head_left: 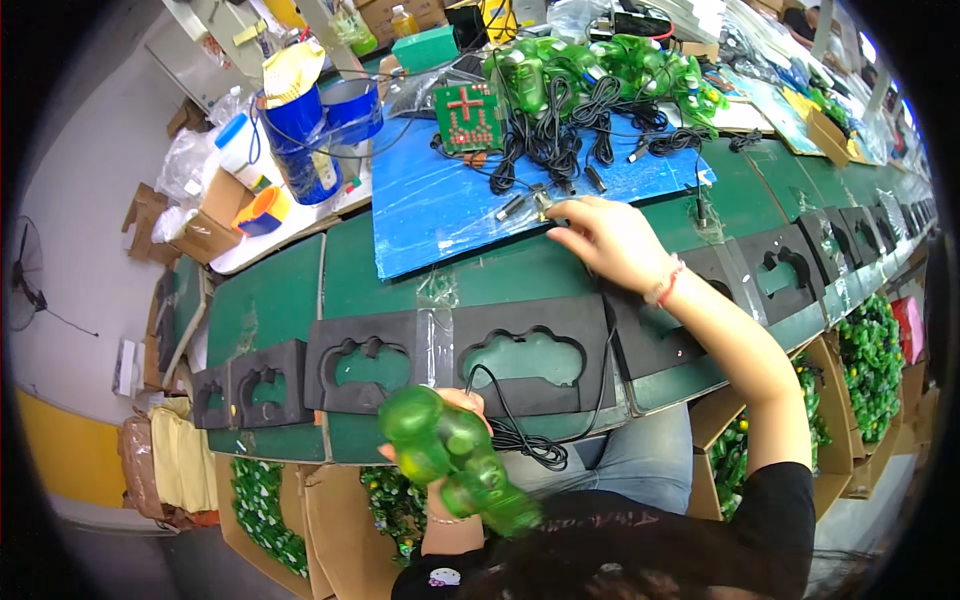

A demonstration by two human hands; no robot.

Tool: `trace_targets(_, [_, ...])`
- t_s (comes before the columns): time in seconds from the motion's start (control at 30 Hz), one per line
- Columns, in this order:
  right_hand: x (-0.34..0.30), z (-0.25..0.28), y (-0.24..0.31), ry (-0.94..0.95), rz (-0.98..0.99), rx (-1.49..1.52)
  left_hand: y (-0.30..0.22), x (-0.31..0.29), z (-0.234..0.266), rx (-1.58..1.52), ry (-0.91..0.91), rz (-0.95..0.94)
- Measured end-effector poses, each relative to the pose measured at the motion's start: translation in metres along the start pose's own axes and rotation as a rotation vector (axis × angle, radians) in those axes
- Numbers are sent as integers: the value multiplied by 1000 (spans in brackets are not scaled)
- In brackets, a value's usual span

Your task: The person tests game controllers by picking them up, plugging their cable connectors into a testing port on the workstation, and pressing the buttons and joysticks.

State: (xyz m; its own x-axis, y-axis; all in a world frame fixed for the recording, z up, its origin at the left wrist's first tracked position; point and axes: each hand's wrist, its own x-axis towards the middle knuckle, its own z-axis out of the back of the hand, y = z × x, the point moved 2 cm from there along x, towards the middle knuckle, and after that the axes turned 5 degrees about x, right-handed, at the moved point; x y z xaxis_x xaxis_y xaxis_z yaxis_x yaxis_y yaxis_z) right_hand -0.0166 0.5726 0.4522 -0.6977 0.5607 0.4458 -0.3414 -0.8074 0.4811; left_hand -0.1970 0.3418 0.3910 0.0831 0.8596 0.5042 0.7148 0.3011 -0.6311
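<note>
My left hand (pixel 462 402), low in front of my body, is closed around a green see-through game controller (pixel 455 455). A black cable (pixel 528 440) hangs beside it in loose coils over my lap. Over the front edge of the blue board (pixel 420 235) reaches my right hand (pixel 608 240), its thumb and index finger apart. Its index fingertip is at a small metal-ended connector (pixel 542 200); whether they touch, I cannot tell. A black plug (pixel 511 208) lies left of that fingertip. Behind stands a green circuit board (pixel 469 118) with a red cross.
More green controllers (pixel 600 70) with bundled black cables (pixel 555 135) are heaped at the back of the board. Dark foam blocks with cutouts (pixel 535 355) line the green bench edge. Cardboard boxes (pixel 345 530) of green items stand below. Blue tape-roll-like cylinders (pixel 300 150) stand left.
</note>
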Motion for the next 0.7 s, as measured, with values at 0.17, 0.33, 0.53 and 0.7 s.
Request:
trace_targets(0.17, [-39,49,96,468,-106,937,-13,10,-58,1204,-634,372])
trace_targets(0.33, [-98,30,96,261,-57,470,17,57,-81,1819,-195,385])
trace_targets(0.53, [-136,38,68,33,-388,1096,27,67,-95,1611,-58,397])
trace_targets(0.7, [-139,28,60,-356,-437,1184,41,61,-90,916,-384,176])
